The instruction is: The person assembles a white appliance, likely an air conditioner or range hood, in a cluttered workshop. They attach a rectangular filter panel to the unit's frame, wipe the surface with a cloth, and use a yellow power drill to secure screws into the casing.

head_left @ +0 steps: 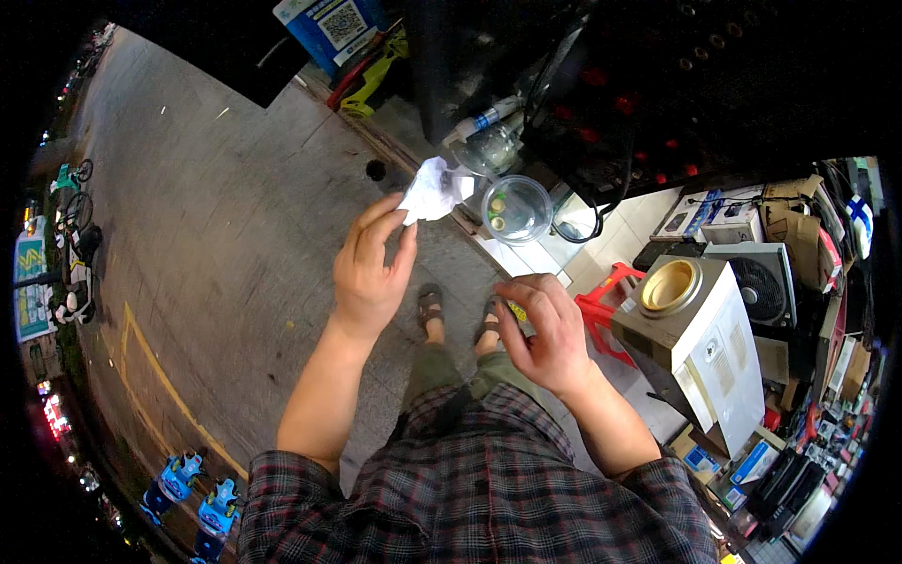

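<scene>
My left hand (pixel 373 273) pinches a crumpled white tissue (pixel 434 191) between thumb and fingertips, out in front of me. Just right of the tissue is a clear plastic cup (pixel 518 211) with a few small round pieces and something green inside. Behind it sits another clear container (pixel 490 150), with a white and blue tube (pixel 489 117) beside it. My right hand (pixel 545 331) hovers nearer to me, below the cup. Its thumb and fingers are curled toward each other with a small gap, and I see nothing between them.
At the right, a red plastic stool (pixel 606 305) stands by a white metal box (pixel 700 338) with a round cream opening. Beyond are a dark fan (pixel 759 289) and cardboard boxes (pixel 794 221). A dark cabinet (pixel 714 85) fills the far side. Blue bicycles (pixel 216 517) stand at the lower left.
</scene>
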Tool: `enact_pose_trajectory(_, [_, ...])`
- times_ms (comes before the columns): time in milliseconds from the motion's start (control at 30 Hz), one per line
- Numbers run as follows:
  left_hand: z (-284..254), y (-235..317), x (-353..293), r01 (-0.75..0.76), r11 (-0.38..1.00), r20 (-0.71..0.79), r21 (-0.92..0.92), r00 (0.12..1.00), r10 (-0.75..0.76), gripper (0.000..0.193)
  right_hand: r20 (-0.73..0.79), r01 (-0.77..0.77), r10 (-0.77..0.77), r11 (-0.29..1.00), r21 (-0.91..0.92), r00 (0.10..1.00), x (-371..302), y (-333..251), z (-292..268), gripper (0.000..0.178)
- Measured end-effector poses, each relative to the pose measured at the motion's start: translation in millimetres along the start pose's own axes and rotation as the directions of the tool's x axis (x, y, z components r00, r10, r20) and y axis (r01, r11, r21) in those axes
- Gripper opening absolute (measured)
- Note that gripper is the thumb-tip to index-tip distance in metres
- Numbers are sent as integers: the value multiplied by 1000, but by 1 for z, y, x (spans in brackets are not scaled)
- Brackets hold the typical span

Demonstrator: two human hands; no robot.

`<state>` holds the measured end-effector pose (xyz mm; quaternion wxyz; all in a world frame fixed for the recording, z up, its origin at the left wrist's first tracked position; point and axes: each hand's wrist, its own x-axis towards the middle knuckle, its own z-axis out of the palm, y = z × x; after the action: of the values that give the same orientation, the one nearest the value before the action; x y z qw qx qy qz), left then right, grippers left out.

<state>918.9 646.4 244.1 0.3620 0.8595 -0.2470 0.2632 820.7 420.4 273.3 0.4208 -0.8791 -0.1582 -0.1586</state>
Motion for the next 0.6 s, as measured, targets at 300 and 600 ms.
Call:
enact_pose_trajectory(300, [-41,11,-37,113,993,-46,-17,992,-114,36,71,-375,380,833,406,922,-3,-18,46,44])
enact_pose_trajectory(600, [-64,36,-86,129,992,4,-14,992,-128,41,337,-632,582,428,646,740,15,-20,79,46])
